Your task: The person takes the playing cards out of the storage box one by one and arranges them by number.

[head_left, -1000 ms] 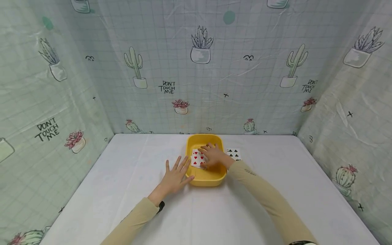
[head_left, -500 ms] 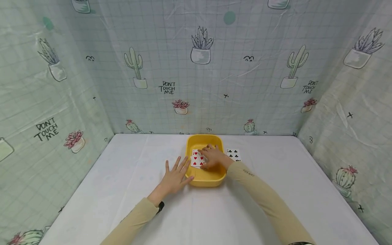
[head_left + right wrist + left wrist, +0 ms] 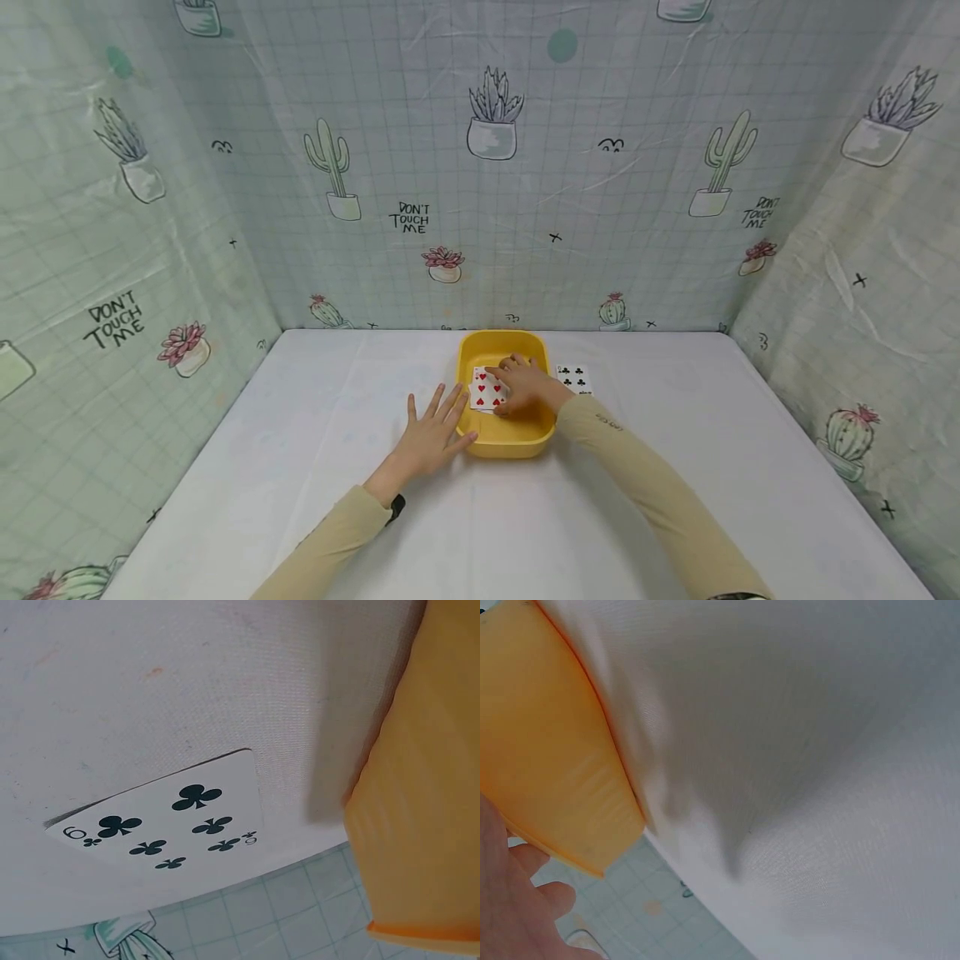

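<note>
A six of hearts playing card lies face up inside a yellow plastic tray. Another white card edge peeks out just below it. My right hand reaches over the tray's right wall, fingers spread over the card's right part, which it hides; fingertip contact is too small to make out. At the tray's left rim, my left hand rests with its fingers straight and fanned out. The left wrist view has part of that hand beside the tray's side. No hand shows in the right wrist view.
A six of clubs lies face up on the white table, just right of the tray; the right wrist view shows this six of clubs close up. A cactus-print cloth rises behind the table and along both sides.
Both hands stay practically where they were over the last second. The cards and the tray have not visibly moved; only the whole view shifts very slightly.
</note>
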A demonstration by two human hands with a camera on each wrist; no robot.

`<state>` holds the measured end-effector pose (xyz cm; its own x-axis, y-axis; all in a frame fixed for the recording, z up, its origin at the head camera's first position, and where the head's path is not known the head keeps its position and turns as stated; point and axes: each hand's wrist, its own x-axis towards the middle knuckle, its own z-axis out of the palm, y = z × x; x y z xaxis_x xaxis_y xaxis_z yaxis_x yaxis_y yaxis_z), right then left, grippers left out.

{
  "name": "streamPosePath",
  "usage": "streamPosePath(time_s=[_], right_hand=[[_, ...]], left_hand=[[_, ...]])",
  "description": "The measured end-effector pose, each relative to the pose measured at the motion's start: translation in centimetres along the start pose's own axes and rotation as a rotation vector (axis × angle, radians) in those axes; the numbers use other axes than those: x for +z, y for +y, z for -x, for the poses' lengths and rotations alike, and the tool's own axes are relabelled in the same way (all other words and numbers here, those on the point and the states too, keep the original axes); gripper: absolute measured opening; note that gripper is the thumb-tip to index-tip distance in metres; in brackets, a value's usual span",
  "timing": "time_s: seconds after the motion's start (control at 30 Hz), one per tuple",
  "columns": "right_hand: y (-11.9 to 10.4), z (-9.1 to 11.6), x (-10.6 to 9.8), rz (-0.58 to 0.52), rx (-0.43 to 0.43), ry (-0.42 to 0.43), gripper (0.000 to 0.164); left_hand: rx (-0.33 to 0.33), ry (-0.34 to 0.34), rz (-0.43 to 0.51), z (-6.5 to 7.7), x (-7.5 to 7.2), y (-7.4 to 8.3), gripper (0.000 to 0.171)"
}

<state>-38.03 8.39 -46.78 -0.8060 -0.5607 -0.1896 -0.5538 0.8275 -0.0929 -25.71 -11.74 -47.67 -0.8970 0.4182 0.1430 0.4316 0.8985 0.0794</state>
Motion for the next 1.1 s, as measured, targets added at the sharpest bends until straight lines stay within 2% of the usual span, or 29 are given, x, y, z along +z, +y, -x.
streamPosePath(time_s=[0.23, 0.5, 0.83, 1.1], right_hand=[[-0.15, 0.24, -0.05, 0.014, -0.011, 0.007, 0.077], [-0.51, 0.22, 0.03, 0.071, -0.036, 0.063, 0.084], [-0.84, 0.40, -0.27, 0.053, -0.015, 0.077, 0.091], [-0.77, 0.93, -0.51, 0.055, -0.029, 0.117, 0.087]], left_hand=[[-0.001, 0.009, -0.004, 0.21, -0.20, 0.26, 0.073], [0.003, 0.018, -0.019, 0.45, -0.08, 0.56, 0.071], [-0.011, 0.014, -0.003, 0.40, 0.11, 0.67, 0.072], [-0.001, 0.024, -0.002, 0.44, 0.07, 0.67, 0.072]])
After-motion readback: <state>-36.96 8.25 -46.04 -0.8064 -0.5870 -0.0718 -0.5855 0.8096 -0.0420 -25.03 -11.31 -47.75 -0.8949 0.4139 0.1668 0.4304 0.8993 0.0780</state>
